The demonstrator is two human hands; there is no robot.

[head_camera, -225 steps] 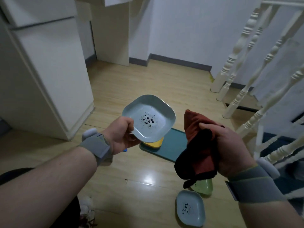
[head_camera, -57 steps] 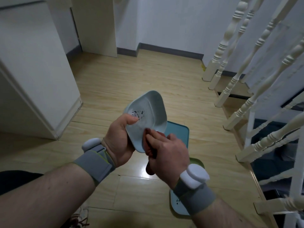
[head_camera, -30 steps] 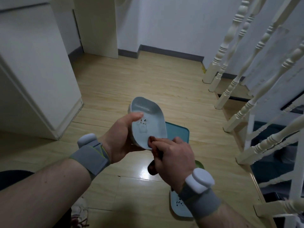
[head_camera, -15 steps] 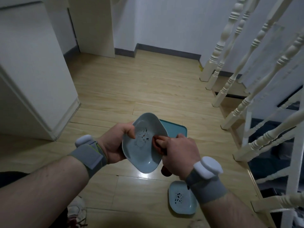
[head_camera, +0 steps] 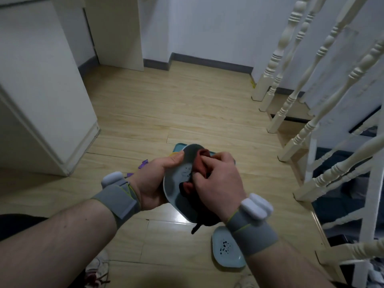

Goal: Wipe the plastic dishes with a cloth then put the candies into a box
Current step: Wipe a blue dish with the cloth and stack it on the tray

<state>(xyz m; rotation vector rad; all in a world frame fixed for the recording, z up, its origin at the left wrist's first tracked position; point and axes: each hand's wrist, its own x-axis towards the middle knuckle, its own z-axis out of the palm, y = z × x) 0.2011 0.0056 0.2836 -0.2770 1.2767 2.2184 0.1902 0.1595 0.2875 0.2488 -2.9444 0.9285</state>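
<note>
My left hand [head_camera: 153,183] grips the left rim of a pale blue plastic dish [head_camera: 176,183], thumb over its upper edge, holding it tilted above the floor. My right hand [head_camera: 216,181] holds a bunched red and black cloth [head_camera: 202,163] and presses it into the dish's hollow. A few dark specks show on the dish beside the cloth. A second pale blue dish [head_camera: 226,248] with dark spots lies on the floor under my right wrist. Purple candy wrappers [head_camera: 143,164] peek out left of my left hand.
A teal tray [head_camera: 178,147] lies on the wooden floor behind the held dish, mostly hidden. A white cabinet [head_camera: 41,90] stands at the left. White stair balusters [head_camera: 311,100] and steps fill the right side. My shoes show at the bottom edge.
The cloth has moved up across the dish's inside and now covers its middle and upper part. My hands and the dish have shifted slightly right and down in view.
</note>
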